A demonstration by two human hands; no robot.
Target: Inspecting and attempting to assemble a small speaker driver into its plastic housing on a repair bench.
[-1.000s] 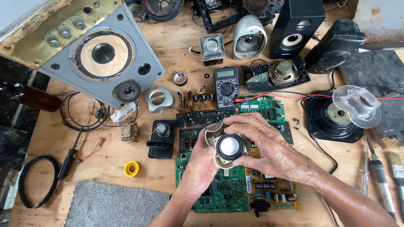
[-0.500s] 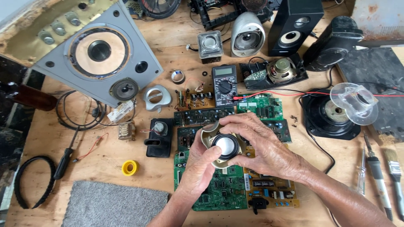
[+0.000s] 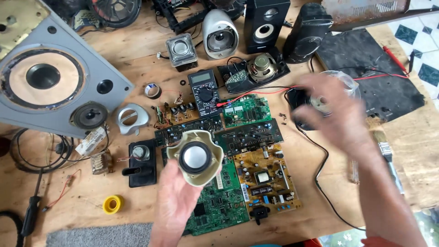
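Observation:
My left hand [image 3: 176, 201] holds up a small round speaker driver [image 3: 195, 158] with a beige frame and a black cone, face up, above the circuit boards. My right hand [image 3: 338, 119] is off to the right and blurred by motion, its fingers spread and nothing seen in them. It hovers over a clear plastic dome [image 3: 350, 80] and a black speaker [image 3: 297, 110] lying under it. A green circuit board [image 3: 219, 201] and a yellow-brown board [image 3: 265, 183] lie below the driver.
A large grey speaker panel [image 3: 45, 77] fills the left. A multimeter [image 3: 203, 91] with red lead, several small speakers [image 3: 219, 32] and a black cabinet [image 3: 265, 23] stand at the back. A paintbrush [image 3: 388, 155], yellow tape roll [image 3: 112, 204] and screwdriver [image 3: 32, 215] lie on the wooden table.
My right hand has let go of the speaker driver and swung right toward the clear dome. My left hand alone now holds the driver. The camera has moved closer.

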